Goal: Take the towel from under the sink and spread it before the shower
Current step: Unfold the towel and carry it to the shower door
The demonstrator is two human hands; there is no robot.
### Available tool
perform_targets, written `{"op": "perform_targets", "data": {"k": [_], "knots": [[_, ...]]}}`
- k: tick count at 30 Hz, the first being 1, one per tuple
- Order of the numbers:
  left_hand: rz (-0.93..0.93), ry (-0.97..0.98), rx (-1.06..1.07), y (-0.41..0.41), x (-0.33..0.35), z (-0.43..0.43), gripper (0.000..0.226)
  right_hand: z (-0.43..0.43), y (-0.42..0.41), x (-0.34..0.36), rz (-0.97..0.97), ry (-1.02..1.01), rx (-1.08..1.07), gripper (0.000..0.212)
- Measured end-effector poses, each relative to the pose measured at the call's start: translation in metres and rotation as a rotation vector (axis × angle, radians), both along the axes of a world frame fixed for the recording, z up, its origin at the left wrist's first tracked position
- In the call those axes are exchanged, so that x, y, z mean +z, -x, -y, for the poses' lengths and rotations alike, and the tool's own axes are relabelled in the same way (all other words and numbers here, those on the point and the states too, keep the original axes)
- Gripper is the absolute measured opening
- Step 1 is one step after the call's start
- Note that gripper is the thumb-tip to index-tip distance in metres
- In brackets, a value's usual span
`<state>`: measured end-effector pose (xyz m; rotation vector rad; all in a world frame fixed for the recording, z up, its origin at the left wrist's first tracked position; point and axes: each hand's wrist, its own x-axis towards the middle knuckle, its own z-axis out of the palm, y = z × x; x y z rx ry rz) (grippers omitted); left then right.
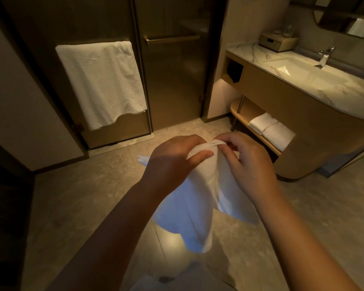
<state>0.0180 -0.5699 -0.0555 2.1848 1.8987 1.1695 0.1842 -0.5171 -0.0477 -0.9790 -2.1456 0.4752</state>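
Note:
A white towel [194,204] hangs in the air in front of me, above the tiled floor. My left hand [168,162] and my right hand [245,164] pinch its top edge close together, thumbs on the hem. The cloth droops in loose folds below my hands. The glass shower doors [172,80] stand shut straight ahead. The sink [298,70] sits in a marble counter at the right, with a shelf [252,114] beneath it.
Two folded white towels [271,131] lie on the shelf under the sink. A large white towel [101,82] hangs on the left shower door's bar. A box with glasses [277,42] stands on the counter. The floor [88,196] is beige tile.

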Motion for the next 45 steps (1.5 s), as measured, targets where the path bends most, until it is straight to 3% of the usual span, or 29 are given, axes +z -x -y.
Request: {"op": "perform_targets", "data": {"k": [4, 8, 14, 17, 20, 23, 27, 35, 39, 42, 45], "knots": [[0.18, 0.116, 0.052, 0.014, -0.002, 0.002, 0.015, -0.004, -0.002, 0.004, -0.077, -0.042, -0.062, 0.018], [0.2, 0.164, 0.071, 0.021, -0.011, 0.003, 0.018, -0.011, -0.015, 0.01, -0.195, -0.043, -0.118, 0.018], [0.292, 0.059, 0.023, 0.004, -0.004, 0.0, 0.01, -0.017, -0.025, 0.016, -0.205, -0.109, -0.168, 0.019], [0.294, 0.028, -0.016, -0.003, 0.004, -0.005, 0.008, -0.018, -0.035, 0.02, -0.108, -0.163, -0.157, 0.019], [0.241, 0.031, -0.029, -0.008, 0.006, -0.01, 0.009, -0.014, -0.038, 0.024, -0.047, -0.15, -0.107, 0.022], [0.136, 0.044, -0.03, -0.013, 0.001, -0.011, 0.013, -0.004, -0.032, 0.024, -0.047, 0.019, 0.034, 0.029], [0.046, 0.03, -0.028, -0.008, 0.0, -0.01, 0.017, 0.001, -0.019, 0.015, 0.126, 0.175, 0.107, 0.036], [-0.128, -0.072, -0.035, 0.008, 0.01, 0.002, 0.019, 0.004, 0.002, -0.003, 0.043, 0.244, 0.034, 0.014], [0.097, 0.037, 0.009, 0.014, 0.014, 0.005, 0.021, 0.006, 0.004, -0.002, -0.048, 0.182, 0.007, 0.011], [0.327, 0.052, -0.003, 0.022, 0.013, 0.006, 0.003, 0.003, -0.003, 0.004, -0.174, 0.151, -0.025, 0.011], [0.465, 0.035, -0.022, 0.018, 0.013, 0.007, 0.01, -0.001, -0.01, 0.008, -0.216, 0.135, -0.034, 0.01]]}}
